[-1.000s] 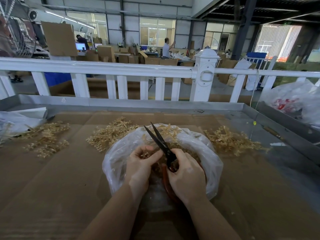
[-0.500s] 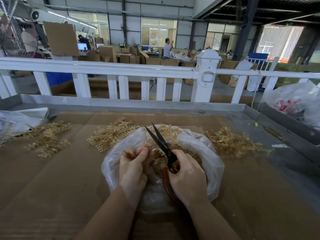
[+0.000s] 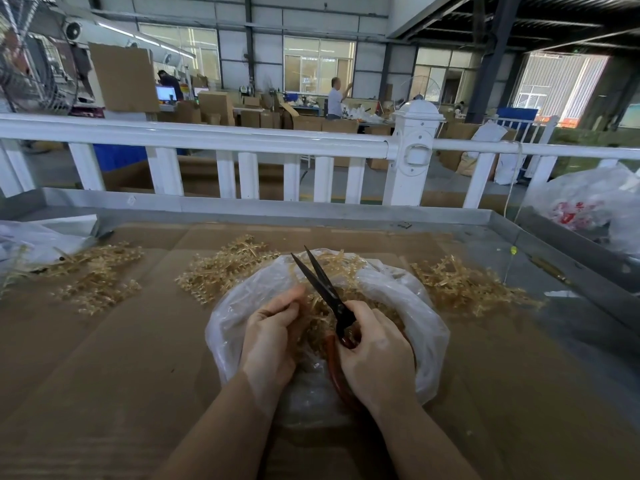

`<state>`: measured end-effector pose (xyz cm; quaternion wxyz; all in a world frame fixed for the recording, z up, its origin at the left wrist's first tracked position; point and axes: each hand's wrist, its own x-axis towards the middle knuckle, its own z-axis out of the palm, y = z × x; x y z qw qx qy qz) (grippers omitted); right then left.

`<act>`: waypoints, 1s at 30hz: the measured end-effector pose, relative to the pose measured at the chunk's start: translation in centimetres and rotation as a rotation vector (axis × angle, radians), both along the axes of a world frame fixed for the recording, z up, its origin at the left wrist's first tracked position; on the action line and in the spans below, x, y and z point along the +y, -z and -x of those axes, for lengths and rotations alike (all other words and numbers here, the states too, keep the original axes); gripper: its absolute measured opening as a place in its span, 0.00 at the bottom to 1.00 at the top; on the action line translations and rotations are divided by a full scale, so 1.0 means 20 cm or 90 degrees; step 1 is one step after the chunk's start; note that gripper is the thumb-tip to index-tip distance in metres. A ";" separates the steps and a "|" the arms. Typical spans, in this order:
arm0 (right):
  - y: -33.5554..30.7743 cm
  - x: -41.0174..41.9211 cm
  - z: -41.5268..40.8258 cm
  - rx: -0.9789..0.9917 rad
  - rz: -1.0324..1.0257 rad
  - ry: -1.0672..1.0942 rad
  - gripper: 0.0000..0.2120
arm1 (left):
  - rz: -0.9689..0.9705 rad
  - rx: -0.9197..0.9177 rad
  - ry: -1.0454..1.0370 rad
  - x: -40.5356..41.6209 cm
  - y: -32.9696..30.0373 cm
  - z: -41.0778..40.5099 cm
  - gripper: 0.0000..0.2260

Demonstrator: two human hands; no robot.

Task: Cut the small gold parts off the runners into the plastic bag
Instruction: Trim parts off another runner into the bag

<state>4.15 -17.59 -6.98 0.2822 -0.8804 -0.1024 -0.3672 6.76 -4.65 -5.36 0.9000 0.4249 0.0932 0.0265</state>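
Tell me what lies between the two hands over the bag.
In the head view, gold runners and the scissors' black blades lie between the left hand and right hand.

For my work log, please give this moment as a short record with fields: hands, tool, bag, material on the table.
left hand: the left hand holds a gold runner over the plastic bag, fingers curled
right hand: the right hand grips the red handles of the scissors
tool: blades dark, slightly parted, pointing away from the person
bag: clear, open on the cardboard sheet, with gold pieces inside
material: three gold runner piles behind the bag, at left, middle and right
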 end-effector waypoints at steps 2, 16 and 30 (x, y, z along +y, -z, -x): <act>0.00 0.00 0.00 -0.006 -0.006 -0.005 0.17 | 0.021 -0.010 0.008 0.00 -0.01 0.01 0.13; -0.01 0.00 0.01 -0.005 -0.015 -0.039 0.18 | -0.086 -0.049 -0.060 -0.02 0.02 0.00 0.16; -0.03 0.02 0.01 0.060 0.051 -0.001 0.15 | -0.027 -0.097 -0.070 0.05 -0.04 -0.01 0.22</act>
